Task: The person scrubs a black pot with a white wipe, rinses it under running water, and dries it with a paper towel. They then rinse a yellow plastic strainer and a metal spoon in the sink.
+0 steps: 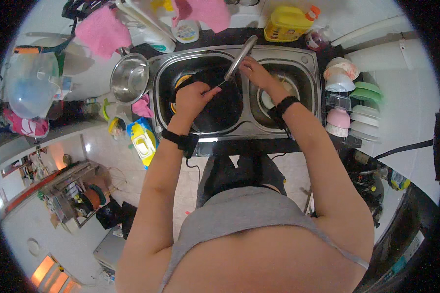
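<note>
My left hand is closed on the edge or handle of a large black pan that lies in the left basin of the steel double sink; which part it grips is not clear. Close by its fingertips hangs the mouth of the curved metal faucet, with a thin stream of water below it. My right hand is raised behind the faucet, at its base, and its fingertips are partly hidden. Under my right forearm, a round pale dish sits in the right basin. A yellow-orange rim shows beside the black pan.
Left of the sink are a steel pot, a pink cloth and a yellow-blue wipes pack. Behind it stand white bottles and a yellow jug. Stacked bowls and plates fill a rack at right.
</note>
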The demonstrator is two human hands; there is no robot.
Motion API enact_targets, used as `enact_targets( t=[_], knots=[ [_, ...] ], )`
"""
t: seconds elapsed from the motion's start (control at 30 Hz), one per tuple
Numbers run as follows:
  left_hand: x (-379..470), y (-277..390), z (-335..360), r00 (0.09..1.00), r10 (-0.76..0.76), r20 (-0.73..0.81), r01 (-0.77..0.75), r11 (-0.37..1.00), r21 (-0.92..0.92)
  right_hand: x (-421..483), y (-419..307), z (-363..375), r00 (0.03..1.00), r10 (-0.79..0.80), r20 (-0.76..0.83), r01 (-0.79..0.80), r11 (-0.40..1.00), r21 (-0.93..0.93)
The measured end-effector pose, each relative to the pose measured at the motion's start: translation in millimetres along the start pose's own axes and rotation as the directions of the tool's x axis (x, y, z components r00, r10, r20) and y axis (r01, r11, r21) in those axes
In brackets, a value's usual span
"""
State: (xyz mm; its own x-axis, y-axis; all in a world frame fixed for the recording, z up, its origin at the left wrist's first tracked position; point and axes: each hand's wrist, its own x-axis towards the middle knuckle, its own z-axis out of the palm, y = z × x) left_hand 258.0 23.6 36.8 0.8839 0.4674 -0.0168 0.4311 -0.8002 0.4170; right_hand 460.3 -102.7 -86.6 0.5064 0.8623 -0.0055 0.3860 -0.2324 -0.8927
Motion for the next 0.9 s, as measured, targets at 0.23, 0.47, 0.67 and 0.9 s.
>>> enact_targets(
  t=[0.23, 0.47, 0.67, 0.9],
  knots=[
    [-29.2, -1.4, -10.1, 0.97, 0.239, -0.05, -0.236, 0.971, 0.046, -47.8, -102.7, -7.4, 0.651, 0.64, 0.407, -0.747, 0.635, 0.196],
    [-52.2, 13.0, -19.5, 0.84, 0.541, 0.038, -0.543, 0.837, 0.072, -67.6, -65.3, 17.5, 0.081, 0.525, 0.847, -0.938, 0.328, -0.114],
    [-78.0, 23.8, -22.6, 0.79, 0.611, 0.045, -0.613, 0.788, 0.062, -112.5, -104.0, 12.9, 0.231, 0.535, 0.812, -0.973, 0.123, 0.196],
    [-103.9, 31.3, -21.4, 0.767, 0.64, 0.045, -0.639, 0.768, -0.043, -167.5, -96.3, 19.8, 0.447, 0.65, 0.615, -0.877, 0.184, 0.443]
  ],
)
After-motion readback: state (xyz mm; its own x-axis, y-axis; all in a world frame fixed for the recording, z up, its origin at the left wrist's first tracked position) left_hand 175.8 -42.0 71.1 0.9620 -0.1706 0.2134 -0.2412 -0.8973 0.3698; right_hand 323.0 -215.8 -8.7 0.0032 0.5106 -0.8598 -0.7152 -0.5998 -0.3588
